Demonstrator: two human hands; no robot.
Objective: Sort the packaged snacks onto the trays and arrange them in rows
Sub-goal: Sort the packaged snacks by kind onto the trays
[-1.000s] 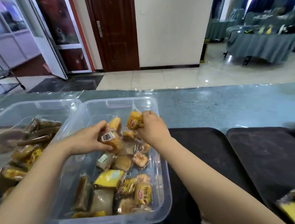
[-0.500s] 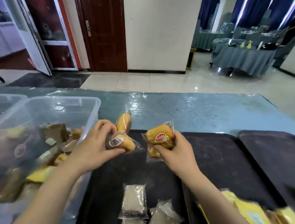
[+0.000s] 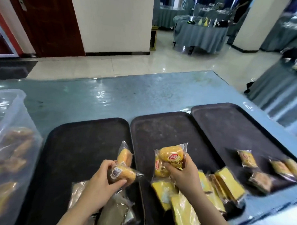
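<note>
The left hand [image 3: 100,185] is gripping two buns [image 3: 123,169], one poking out beyond its fingertips, over the left tray [image 3: 78,143]. The right hand [image 3: 182,175] is clutching two more buns [image 3: 169,160] above the middle tray [image 3: 169,130], likely carrying like with like. Packets beneath the wrists are blurred and partly hidden.

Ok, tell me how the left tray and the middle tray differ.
The left tray holds pale, clear-wrapped packets at its near end; the middle tray holds bright yellow packs. The left hand holds its buns over the left tray, the right hand over the middle tray. Both are dark, rounded and bare at the far end.
</note>
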